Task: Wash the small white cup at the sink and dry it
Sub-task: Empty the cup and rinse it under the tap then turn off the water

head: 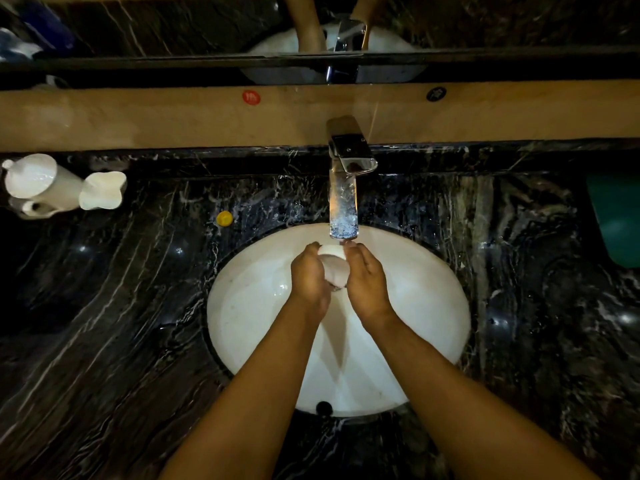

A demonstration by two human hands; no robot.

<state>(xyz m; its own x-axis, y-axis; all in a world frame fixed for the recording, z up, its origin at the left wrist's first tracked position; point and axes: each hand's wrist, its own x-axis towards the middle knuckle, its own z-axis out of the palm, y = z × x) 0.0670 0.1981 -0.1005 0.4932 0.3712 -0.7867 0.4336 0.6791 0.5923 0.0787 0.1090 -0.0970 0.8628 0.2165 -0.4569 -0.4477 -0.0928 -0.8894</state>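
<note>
The small white cup (334, 268) is held between both hands over the white oval sink (249, 306), just below the spout of the chrome tap (343, 202). My left hand (309, 277) wraps the cup's left side. My right hand (365, 278) covers its right side, fingertips near the rim. Only a strip of the cup shows between the hands. Whether water is running from the spout is hard to tell; the spout's face glistens with droplets.
Black marble counter (121, 306) surrounds the sink. A white jug (38, 183) and a white wavy cup (102, 190) stand at the far left, a small yellow cap (224, 218) lies near the basin. Something teal (616, 220) sits at the right edge. A mirror runs behind.
</note>
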